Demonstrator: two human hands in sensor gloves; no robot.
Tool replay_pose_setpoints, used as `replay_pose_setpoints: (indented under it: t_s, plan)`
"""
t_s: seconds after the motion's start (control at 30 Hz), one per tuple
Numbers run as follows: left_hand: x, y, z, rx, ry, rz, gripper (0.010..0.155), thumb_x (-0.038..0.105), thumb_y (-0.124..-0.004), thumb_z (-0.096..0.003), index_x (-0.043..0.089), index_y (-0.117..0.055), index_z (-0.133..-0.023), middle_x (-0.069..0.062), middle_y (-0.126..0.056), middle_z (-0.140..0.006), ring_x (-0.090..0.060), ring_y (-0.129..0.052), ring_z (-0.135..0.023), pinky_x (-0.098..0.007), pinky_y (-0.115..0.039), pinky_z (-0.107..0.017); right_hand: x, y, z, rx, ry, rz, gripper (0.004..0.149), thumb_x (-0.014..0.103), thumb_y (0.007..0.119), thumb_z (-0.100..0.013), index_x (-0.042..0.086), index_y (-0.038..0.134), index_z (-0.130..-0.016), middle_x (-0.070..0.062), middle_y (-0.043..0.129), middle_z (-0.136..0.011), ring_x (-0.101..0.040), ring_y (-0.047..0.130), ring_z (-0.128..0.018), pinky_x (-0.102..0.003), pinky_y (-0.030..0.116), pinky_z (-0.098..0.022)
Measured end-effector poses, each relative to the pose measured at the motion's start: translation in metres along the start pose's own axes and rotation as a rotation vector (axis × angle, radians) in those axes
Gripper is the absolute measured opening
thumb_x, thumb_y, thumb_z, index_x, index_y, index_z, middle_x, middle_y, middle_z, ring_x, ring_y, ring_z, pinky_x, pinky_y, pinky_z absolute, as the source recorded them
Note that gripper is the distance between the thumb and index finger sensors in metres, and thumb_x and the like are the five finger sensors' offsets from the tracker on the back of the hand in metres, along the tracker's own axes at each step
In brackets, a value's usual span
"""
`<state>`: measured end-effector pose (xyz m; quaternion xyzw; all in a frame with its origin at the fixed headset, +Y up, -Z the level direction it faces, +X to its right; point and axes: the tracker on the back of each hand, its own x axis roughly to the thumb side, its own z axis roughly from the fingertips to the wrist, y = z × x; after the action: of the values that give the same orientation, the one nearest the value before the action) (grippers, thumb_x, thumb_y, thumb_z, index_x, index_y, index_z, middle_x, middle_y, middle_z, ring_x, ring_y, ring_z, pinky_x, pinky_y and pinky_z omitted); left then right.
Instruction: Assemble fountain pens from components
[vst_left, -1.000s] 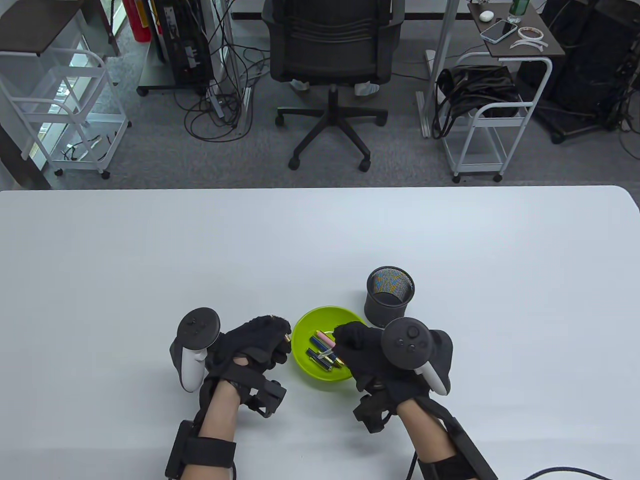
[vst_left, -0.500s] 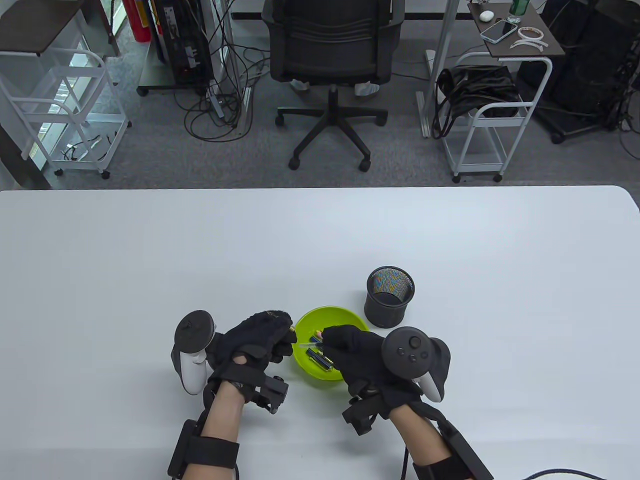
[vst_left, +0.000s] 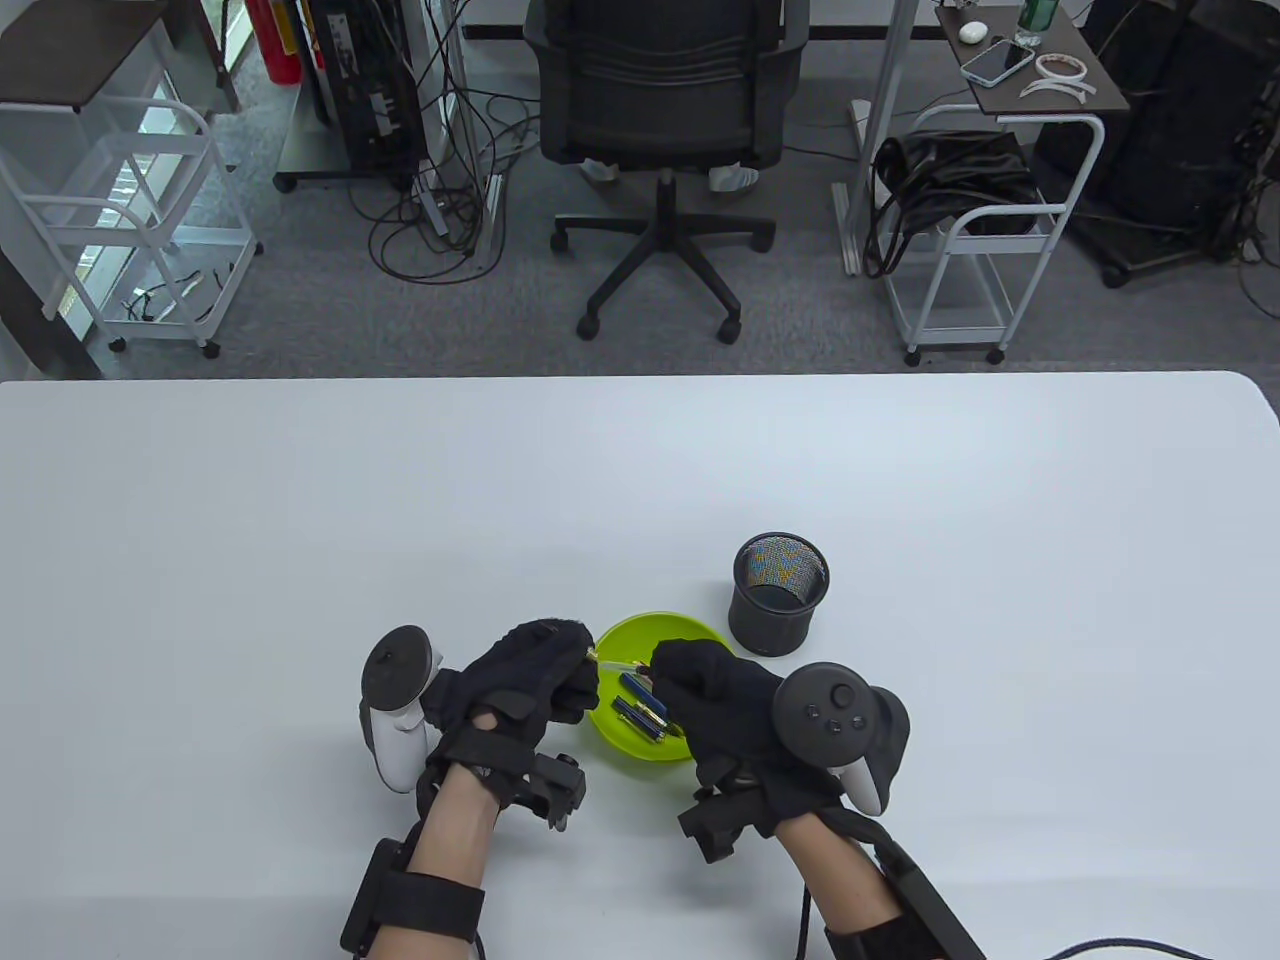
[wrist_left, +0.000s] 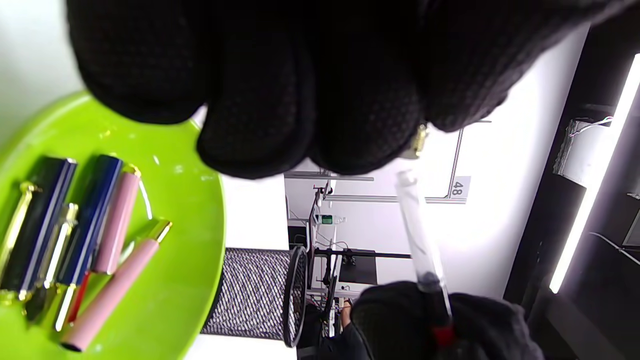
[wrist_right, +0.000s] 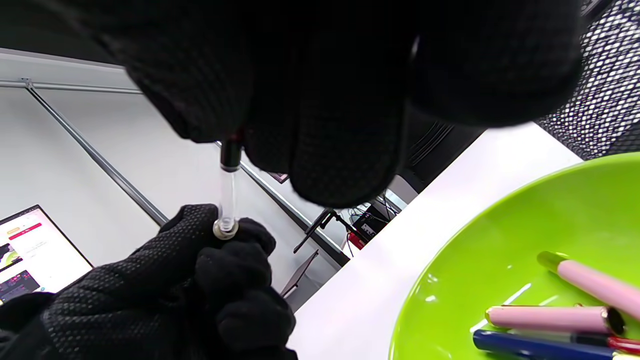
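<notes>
Over on the left of the white surface (vst_left: 300, 520), the left hand (vst_left: 530, 680) sits at the near-left rim of the green bowl (vst_left: 640, 752), fingers (wrist_left: 260, 125) curled tight around a small gold-trimmed pen part (wrist_left: 419, 142) — only its gold tip peeks out, so which component it is cannot be told. A second ago this hand waited alone beside the bowl; now it has company.

Between the two hands runs the clear ink converter (vst_left: 617, 664), and that is the change: half a second back it was only just lifted out of the bowl, and now its open end has travelled across to the left hand. The right wrist view shows its mouth (wrist_right: 225, 229) right against the left fingers; the left wrist view suggests it is at the gold part or just short of it. Seated or not cannot be told.

Moving right, the right hand (vst_left: 720, 700) pinches the converter's dark, red-ringed end. Loose in the bowl below lie pink (wrist_right: 552, 318) and navy (wrist_right: 540, 345) barrels and caps. Beyond, the black mesh pen cup (vst_left: 780, 592) stands just behind the bowl.

Judgement: picking is done, mating has begun — a straight, aligned push looks like the call.
</notes>
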<state>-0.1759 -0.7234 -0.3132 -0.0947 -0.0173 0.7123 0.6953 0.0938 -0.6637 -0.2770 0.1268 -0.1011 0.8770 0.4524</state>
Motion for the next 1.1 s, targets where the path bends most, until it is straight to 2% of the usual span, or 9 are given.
replay_pose_setpoints:
  t_s: [0.17, 0.37, 0.5, 0.6, 0.8, 1.1]
  plan:
    - [0.003, -0.004, 0.001, -0.013, -0.016, 0.006, 0.043, 0.047, -0.078, -0.0533, 0.017, -0.083, -0.084, 0.001, -0.100, -0.063, -0.021, -0.100, -0.053, -0.046, -0.084, -0.044, 0.002, -0.001, 0.002, -0.040, -0.016, -0.001, 0.038, 0.035, 0.091, -0.039, 0.027, 0.086, -0.075, 0.002, 0.102, -0.068, -0.019, 0.109, -0.035, -0.038, 0.093, -0.016]
    - [-0.001, -0.006, 0.001, -0.033, -0.003, 0.097, 0.043, 0.047, -0.077, -0.0546, 0.018, -0.083, -0.086, 0.002, -0.102, -0.067, -0.022, -0.102, -0.055, -0.046, -0.085, -0.044, 0.004, -0.002, 0.004, -0.071, -0.027, 0.012, 0.038, 0.036, 0.090, -0.040, 0.027, 0.085, -0.076, 0.002, 0.101, -0.068, -0.018, 0.109, -0.035, -0.038, 0.094, -0.017]
    - [-0.004, -0.007, 0.001, -0.041, 0.010, 0.147, 0.043, 0.046, -0.077, -0.0551, 0.019, -0.082, -0.088, 0.002, -0.102, -0.070, -0.022, -0.101, -0.056, -0.046, -0.084, -0.045, 0.000, 0.002, 0.002, -0.021, -0.007, -0.007, 0.039, 0.037, 0.090, -0.040, 0.026, 0.085, -0.077, 0.001, 0.102, -0.068, -0.019, 0.109, -0.034, -0.039, 0.093, -0.016]
    - [-0.004, -0.008, 0.001, -0.049, 0.009, 0.159, 0.043, 0.047, -0.077, -0.0553, 0.019, -0.082, -0.088, 0.002, -0.101, -0.069, -0.022, -0.100, -0.056, -0.046, -0.084, -0.045, -0.003, 0.005, 0.000, 0.061, 0.015, -0.013, 0.041, 0.038, 0.088, -0.042, 0.023, 0.083, -0.080, 0.000, 0.102, -0.068, -0.020, 0.109, -0.035, -0.039, 0.093, -0.017]
    - [-0.004, -0.008, 0.002, -0.037, 0.011, 0.128, 0.043, 0.046, -0.076, -0.0551, 0.018, -0.080, -0.088, 0.001, -0.099, -0.068, -0.021, -0.099, -0.057, -0.046, -0.083, -0.046, -0.005, 0.016, -0.002, 0.161, 0.031, 0.014, 0.046, 0.036, 0.084, -0.044, 0.017, 0.081, -0.085, -0.001, 0.103, -0.067, -0.021, 0.109, -0.035, -0.040, 0.093, -0.017]
    - [-0.003, -0.010, 0.001, -0.042, -0.001, 0.059, 0.044, 0.047, -0.075, -0.0539, 0.019, -0.080, -0.087, 0.003, -0.098, -0.068, -0.020, -0.099, -0.058, -0.045, -0.083, -0.047, -0.005, 0.015, -0.007, 0.167, 0.056, 0.001, 0.044, 0.033, 0.082, -0.043, 0.014, 0.084, -0.082, -0.002, 0.105, -0.062, -0.018, 0.108, -0.032, -0.039, 0.093, -0.017]
